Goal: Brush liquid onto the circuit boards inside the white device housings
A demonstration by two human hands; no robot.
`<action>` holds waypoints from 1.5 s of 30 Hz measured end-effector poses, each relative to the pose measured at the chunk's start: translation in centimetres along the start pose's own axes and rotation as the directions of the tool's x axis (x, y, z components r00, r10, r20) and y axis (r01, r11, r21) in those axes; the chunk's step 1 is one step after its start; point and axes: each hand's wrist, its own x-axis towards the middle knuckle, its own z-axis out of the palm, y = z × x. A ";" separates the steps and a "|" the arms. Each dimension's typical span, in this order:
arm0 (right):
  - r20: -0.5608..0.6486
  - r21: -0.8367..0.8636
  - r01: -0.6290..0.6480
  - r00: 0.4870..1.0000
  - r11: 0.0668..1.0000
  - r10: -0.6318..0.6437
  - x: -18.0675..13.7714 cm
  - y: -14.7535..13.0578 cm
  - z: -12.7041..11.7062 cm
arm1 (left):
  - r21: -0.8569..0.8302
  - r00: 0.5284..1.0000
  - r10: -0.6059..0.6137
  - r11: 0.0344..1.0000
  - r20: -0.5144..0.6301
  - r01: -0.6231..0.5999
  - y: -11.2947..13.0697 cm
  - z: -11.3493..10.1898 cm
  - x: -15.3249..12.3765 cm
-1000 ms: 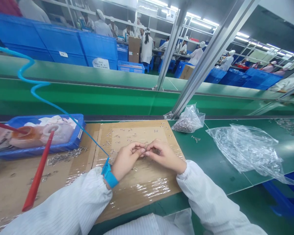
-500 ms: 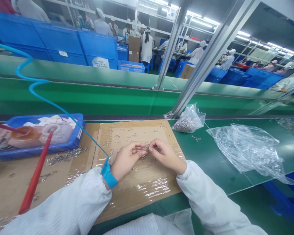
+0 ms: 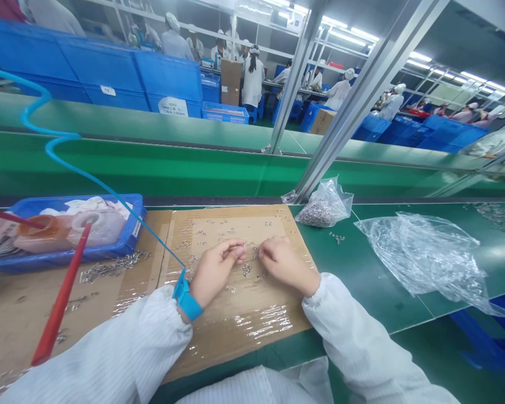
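Observation:
Over the taped cardboard sheet, my left hand is closed in a pinch, thumb against the fingers. Whatever sits at its fingertips is too small to name. A blue wrist strap with a coiled cord circles that wrist. To its right, a short gap away, my right hand has its fingers curled down close to the cardboard; its fingertips are mostly hidden. Small bent metal pieces lie between and below the hands, and several more are scattered farther back.
A blue tray holding bottles and cloth stands at left, beside a red stick and a heap of metal pieces. At right are a bag of metal parts and a larger clear bag. A metal post rises behind.
My hands were together at a small metal piece; now they are apart. The left has drawn slightly left, and the right has curled downward toward the cardboard.

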 end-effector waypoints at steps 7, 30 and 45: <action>0.004 -0.163 0.034 0.999 0.986 -0.034 -0.2 0.0 0.9 | -0.024 1.000 0.017 1.000 0.014 -0.017 0.2 0.2 0.1; -0.100 0.341 0.193 0.981 0.920 -0.169 0.1 -0.7 -0.1 | 0.327 0.984 0.122 0.932 0.127 -0.158 -0.3 -0.4 -0.1; 0.009 -0.071 0.230 0.973 0.971 -0.230 2.3 0.6 0.5 | 0.783 0.890 0.184 0.424 0.417 -0.455 -0.5 -0.3 0.0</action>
